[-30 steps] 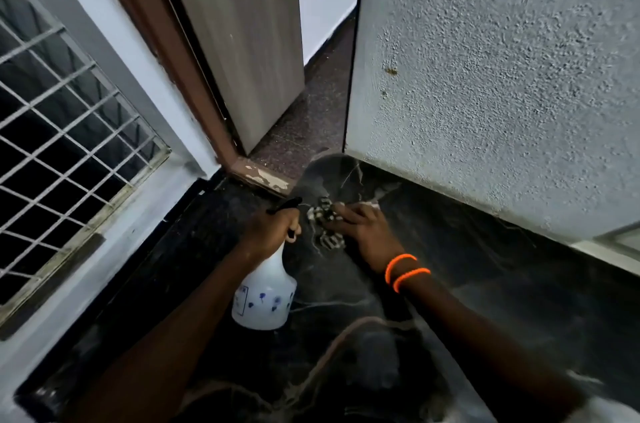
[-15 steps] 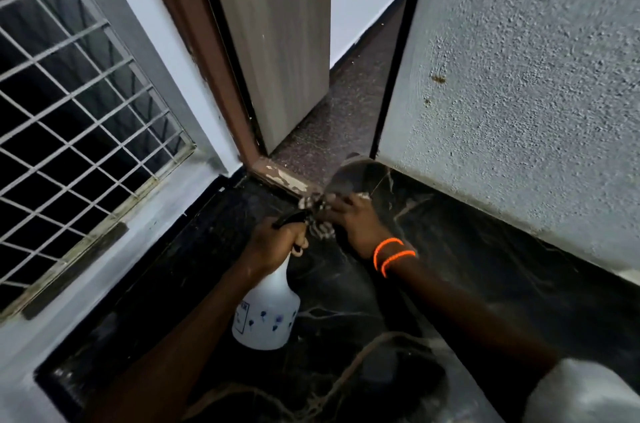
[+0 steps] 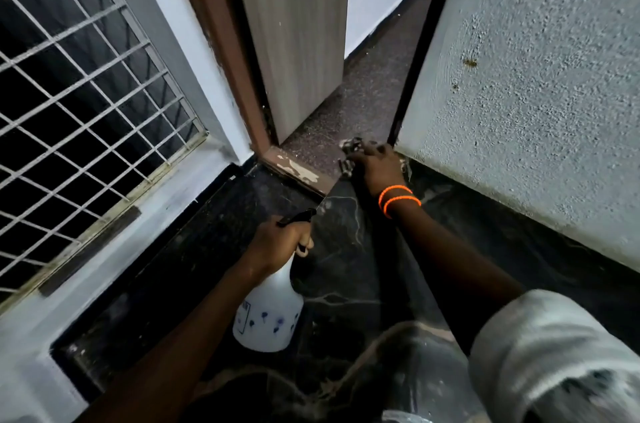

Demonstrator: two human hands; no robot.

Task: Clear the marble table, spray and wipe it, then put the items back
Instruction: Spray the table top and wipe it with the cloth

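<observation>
Your right hand [image 3: 375,166] presses the cloth [image 3: 350,153] at the desk's [image 3: 346,249] far corner, fingers spread flat. Left hand [image 3: 277,242] grips the spray bottle [image 3: 268,315], nearer you. Unwiped marble lies back toward you.

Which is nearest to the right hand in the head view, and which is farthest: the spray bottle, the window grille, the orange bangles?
1. Orange bangles, on the right hand's own wrist.
2. Spray bottle, lower left, in the left hand.
3. Window grille, far left.
</observation>
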